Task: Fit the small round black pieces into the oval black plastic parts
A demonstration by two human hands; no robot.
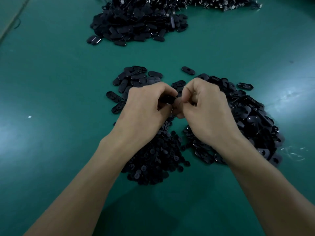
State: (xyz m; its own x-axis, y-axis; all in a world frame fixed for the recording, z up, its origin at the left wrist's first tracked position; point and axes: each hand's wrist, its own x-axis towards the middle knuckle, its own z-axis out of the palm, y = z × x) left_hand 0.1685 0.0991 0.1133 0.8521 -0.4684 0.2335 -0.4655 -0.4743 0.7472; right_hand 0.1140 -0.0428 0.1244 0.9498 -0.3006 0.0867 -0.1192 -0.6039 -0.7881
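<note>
While both hands meet above the middle of the desk, the left hand (146,106) has its grip clenched round a black part (166,99). Curled fingers hide most of it, so its shape cannot be told. The right hand (204,106) curls its fingers too, tips pressed in against those of the left; whether its grip pinches anything is hidden. Under the wrists, nearest the person, lies a heap of small round black pieces (156,159). Beside and beneath the right hand spreads a bigger heap of oval black plastic parts (247,120), with holes showing in several. Behind the left hand sits a looser scatter of oval parts (133,80), and one lone oval (188,70) lies apart just beyond the knuckles. Far across the green desk (51,82) rises a large dark pile (136,24) with thin cords and metal bits mixed in.
</note>
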